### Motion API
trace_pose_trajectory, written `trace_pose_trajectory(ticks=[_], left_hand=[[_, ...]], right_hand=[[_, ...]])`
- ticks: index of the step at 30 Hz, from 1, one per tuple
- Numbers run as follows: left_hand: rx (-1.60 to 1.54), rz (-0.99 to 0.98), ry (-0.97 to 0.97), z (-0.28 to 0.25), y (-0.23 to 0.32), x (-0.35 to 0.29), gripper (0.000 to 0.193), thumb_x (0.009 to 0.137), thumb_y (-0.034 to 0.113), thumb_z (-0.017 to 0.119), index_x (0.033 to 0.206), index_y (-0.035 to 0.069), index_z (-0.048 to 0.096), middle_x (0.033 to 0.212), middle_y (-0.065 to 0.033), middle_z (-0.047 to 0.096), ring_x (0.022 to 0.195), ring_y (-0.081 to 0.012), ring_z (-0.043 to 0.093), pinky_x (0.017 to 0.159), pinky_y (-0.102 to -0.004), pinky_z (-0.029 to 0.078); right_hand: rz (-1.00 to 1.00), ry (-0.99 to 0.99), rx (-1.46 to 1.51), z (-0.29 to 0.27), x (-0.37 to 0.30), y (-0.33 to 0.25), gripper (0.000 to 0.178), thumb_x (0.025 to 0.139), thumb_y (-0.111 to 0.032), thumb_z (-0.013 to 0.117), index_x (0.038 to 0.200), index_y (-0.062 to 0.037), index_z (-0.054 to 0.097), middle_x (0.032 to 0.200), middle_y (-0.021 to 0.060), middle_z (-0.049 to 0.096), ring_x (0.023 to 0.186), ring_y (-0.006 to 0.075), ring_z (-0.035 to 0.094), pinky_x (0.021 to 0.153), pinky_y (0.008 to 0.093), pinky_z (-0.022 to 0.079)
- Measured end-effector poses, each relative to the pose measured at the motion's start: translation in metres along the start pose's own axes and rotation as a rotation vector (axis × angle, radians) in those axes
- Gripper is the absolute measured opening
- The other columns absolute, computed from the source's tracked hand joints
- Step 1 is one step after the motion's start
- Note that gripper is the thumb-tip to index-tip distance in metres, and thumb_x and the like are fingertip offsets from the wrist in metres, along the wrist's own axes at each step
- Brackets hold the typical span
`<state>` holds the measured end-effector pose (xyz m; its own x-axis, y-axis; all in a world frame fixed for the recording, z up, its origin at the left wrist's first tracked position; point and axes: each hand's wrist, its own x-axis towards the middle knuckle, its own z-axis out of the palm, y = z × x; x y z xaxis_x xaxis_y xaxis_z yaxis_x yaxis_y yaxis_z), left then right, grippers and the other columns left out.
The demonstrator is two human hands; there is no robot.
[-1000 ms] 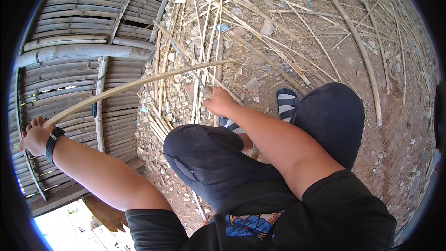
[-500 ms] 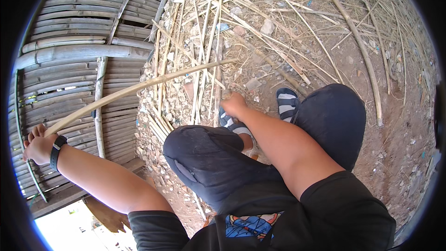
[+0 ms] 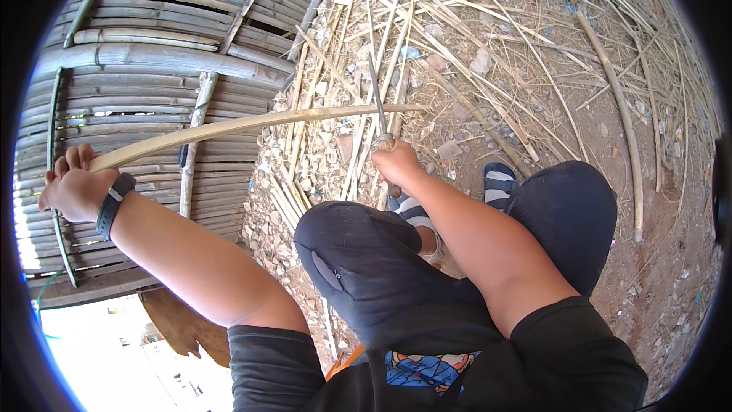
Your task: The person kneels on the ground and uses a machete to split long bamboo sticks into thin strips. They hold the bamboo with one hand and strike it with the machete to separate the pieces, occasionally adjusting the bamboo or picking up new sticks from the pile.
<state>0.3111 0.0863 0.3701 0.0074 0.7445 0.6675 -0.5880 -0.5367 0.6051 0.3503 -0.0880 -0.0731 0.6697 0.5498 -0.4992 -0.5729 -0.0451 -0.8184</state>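
Observation:
My left hand (image 3: 80, 187), with a dark watch at its wrist, is closed around the near end of a long, pale bamboo strip (image 3: 229, 128). The strip bows slightly and runs to the right, its far end above the littered ground. In front of my knees, my right hand (image 3: 398, 164) grips the handle of a long knife (image 3: 377, 95). Its narrow dark blade points away from me and crosses the strip near the far end. Whether blade and strip touch, I cannot tell.
A bamboo slat wall (image 3: 152, 118) rises on the left. Many split bamboo strips (image 3: 393, 38) lie over stones and dry straw ahead. A thicker pole (image 3: 618, 107) rests on the dirt at right. My bent knees and sandalled feet (image 3: 499, 185) are close below the knife.
The knife in my right hand now shows more of its dark blade. The strip appears more bowed, still in my left hand. The whole view has shifted, so the surroundings sit further right.

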Motion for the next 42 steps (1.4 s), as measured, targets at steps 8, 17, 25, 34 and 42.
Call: trace_pose_trajectory(ticks=[8, 17, 25, 34, 42], left_hand=[[0.189, 0.112, -0.015, 0.033, 0.002, -0.031, 0.053, 0.106, 0.048, 0.017, 0.098, 0.004, 0.045, 0.067, -0.0019, 0.044, 0.052, -0.0125, 0.037, 0.050, -0.0240, 0.038], [0.195, 0.100, -0.069, 0.040, 0.015, -0.047, 0.055, 0.106, 0.046, 0.015, 0.112, 0.000, 0.044, 0.064, -0.0011, 0.042, 0.054, -0.0118, 0.037, 0.055, -0.0258, 0.040], [0.249, 0.137, -0.018, 0.041, 0.025, -0.057, 0.053, 0.106, 0.043, 0.015, 0.110, 0.000, 0.045, 0.071, -0.0046, 0.048, 0.058, -0.0136, 0.042, 0.058, -0.0271, 0.043], [0.230, 0.146, -0.009, 0.037, 0.015, -0.047, 0.058, 0.105, 0.046, 0.012, 0.112, 0.000, 0.047, 0.074, -0.0056, 0.053, 0.057, -0.0149, 0.048, 0.058, -0.0264, 0.048], [0.259, 0.179, 0.021, 0.033, 0.006, -0.026, 0.055, 0.106, 0.043, 0.016, 0.105, 0.001, 0.051, 0.074, -0.0074, 0.056, 0.057, -0.0174, 0.053, 0.060, -0.0266, 0.053]], right_hand=[[-0.696, -0.182, -0.287, 0.056, -0.095, -0.110, 0.035, 0.080, -0.018, 0.064, 0.107, 0.0029, 0.058, 0.082, 0.0192, 0.065, 0.074, 0.0306, 0.065, 0.073, 0.0403, 0.050], [-0.250, 0.034, -0.321, 0.011, -0.064, -0.073, 0.034, 0.081, -0.019, 0.065, 0.107, 0.0021, 0.059, 0.088, 0.0199, 0.066, 0.075, 0.0294, 0.066, 0.068, 0.0405, 0.051], [-0.689, 0.008, -0.377, 0.052, -0.089, -0.085, 0.037, 0.081, -0.020, 0.066, 0.106, 0.0045, 0.058, 0.085, 0.0198, 0.066, 0.075, 0.0350, 0.066, 0.074, 0.0413, 0.052], [-0.237, 0.033, -0.222, 0.016, -0.057, -0.056, 0.036, 0.080, -0.014, 0.063, 0.113, 0.0020, 0.059, 0.087, 0.0189, 0.066, 0.074, 0.0298, 0.066, 0.070, 0.0398, 0.052], [-0.553, -0.086, -0.363, 0.027, -0.071, -0.058, 0.037, 0.078, -0.014, 0.067, 0.111, 0.0011, 0.060, 0.089, 0.0216, 0.069, 0.081, 0.0349, 0.068, 0.077, 0.0426, 0.053]])
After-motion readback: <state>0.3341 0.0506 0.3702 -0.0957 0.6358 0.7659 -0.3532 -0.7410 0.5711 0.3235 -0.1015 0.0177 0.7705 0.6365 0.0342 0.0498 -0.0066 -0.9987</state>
